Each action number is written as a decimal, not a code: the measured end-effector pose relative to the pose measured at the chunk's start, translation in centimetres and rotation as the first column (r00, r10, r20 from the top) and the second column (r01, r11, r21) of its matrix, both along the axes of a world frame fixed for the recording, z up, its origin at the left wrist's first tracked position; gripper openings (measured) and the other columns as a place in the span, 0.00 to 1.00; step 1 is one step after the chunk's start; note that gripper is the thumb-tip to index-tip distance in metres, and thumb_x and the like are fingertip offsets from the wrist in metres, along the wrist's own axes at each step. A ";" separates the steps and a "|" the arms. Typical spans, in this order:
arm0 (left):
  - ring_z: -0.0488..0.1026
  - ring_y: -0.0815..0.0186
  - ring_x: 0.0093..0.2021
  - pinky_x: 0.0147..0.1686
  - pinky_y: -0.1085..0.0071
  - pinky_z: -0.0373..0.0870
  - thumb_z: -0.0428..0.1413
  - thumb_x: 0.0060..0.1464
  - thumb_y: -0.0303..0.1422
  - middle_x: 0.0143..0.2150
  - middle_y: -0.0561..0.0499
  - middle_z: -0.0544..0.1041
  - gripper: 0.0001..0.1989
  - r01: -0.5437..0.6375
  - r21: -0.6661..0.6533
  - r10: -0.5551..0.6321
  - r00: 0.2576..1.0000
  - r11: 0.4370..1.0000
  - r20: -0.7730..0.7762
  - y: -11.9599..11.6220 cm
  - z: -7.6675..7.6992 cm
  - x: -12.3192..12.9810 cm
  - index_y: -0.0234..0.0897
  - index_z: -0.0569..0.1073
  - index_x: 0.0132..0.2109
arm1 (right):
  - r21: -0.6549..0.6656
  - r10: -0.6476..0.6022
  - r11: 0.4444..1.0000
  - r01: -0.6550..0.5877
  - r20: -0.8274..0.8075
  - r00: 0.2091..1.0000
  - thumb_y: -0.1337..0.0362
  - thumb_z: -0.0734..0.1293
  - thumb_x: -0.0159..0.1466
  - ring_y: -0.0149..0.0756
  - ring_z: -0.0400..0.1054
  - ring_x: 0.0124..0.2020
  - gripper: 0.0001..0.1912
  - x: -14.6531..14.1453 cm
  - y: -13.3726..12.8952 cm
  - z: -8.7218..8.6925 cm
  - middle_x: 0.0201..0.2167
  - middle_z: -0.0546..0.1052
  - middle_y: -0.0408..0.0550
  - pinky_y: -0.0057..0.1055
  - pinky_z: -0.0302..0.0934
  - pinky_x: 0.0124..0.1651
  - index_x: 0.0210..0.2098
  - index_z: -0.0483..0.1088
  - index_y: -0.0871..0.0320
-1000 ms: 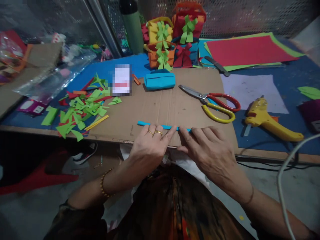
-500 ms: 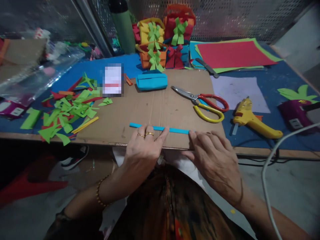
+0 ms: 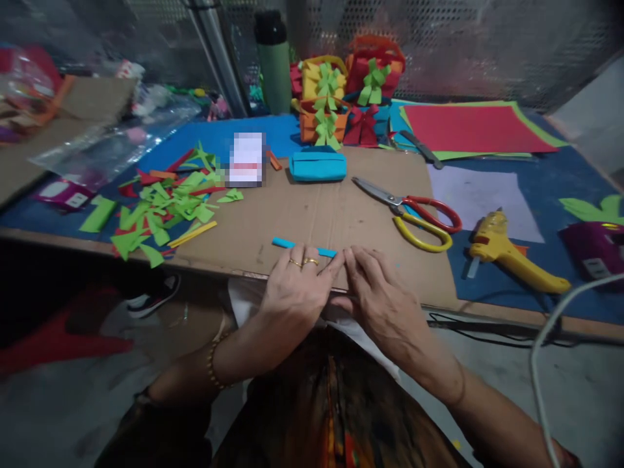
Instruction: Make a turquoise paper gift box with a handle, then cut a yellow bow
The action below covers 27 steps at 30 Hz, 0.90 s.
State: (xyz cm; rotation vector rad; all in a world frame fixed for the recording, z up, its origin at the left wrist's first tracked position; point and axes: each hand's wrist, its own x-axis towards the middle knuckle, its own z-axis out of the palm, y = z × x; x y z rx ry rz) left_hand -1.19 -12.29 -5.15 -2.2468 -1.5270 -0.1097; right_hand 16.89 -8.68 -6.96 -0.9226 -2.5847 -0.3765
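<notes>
Blue paper strip (image 3: 326, 252) on cardboard (image 3: 258, 224), beneath your left hand (image 3: 298, 285).
Press evenly, straight; your right hand (image 3: 385, 299) sits at its right (I cannot tell whether either pinches).

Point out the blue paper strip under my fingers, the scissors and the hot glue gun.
Blue paper strip (image 3: 326, 253), head view: uncovered middle stretch.
Scissors (image 3: 396, 201), head view: the pivot.
Hot glue gun (image 3: 527, 265), head view: the handle.

The bare right hand (image 3: 387, 302) has moved left along the narrow, pale-blue paper strip (image 3: 326, 253), its fingertips now beside those of the ringed left hand (image 3: 299, 286), hiding the stretch visible between them half a second ago.
</notes>
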 end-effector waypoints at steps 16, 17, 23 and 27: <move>0.76 0.47 0.64 0.65 0.47 0.71 0.44 0.69 0.23 0.60 0.38 0.81 0.23 -0.011 0.116 -0.007 0.987 0.993 0.158 -1.3 -0.6 -3.2 0.25 0.76 0.62 | 0.095 0.027 0.995 -0.024 -0.024 0.999 0.55 0.57 0.77 0.59 0.72 0.59 0.31 0.6 -0.3 -0.7 0.57 0.76 0.74 0.54 0.66 0.64 0.64 0.64 0.80; 0.76 0.47 0.64 0.64 0.48 0.71 0.44 0.68 0.22 0.60 0.39 0.81 0.23 -0.018 0.109 0.000 0.988 0.994 0.156 -1.3 -0.7 -3.4 0.26 0.76 0.63 | 0.094 0.027 0.995 -0.024 -0.032 0.999 0.55 0.57 0.77 0.59 0.72 0.59 0.31 0.6 -0.3 -0.7 0.57 0.76 0.74 0.55 0.66 0.64 0.64 0.65 0.80; 0.75 0.51 0.65 0.67 0.48 0.68 0.42 0.65 0.19 0.64 0.33 0.77 0.26 -0.098 0.087 0.079 0.977 0.991 0.198 -1.9 -1.3 -4.8 0.22 0.72 0.65 | 0.057 0.052 0.997 -0.052 -0.013 0.999 0.55 0.59 0.76 0.61 0.71 0.59 0.32 0.8 -0.3 -0.4 0.57 0.75 0.76 0.56 0.65 0.65 0.64 0.65 0.81; 0.73 0.48 0.67 0.71 0.41 0.61 0.43 0.67 0.19 0.63 0.34 0.78 0.25 -0.091 0.112 0.069 0.980 0.989 0.189 -1.8 -1.2 -5.2 0.24 0.73 0.65 | 0.060 0.036 0.998 -0.035 -0.014 0.999 0.57 0.58 0.77 0.61 0.71 0.59 0.30 0.8 -0.2 -0.6 0.57 0.76 0.75 0.56 0.66 0.65 0.64 0.65 0.80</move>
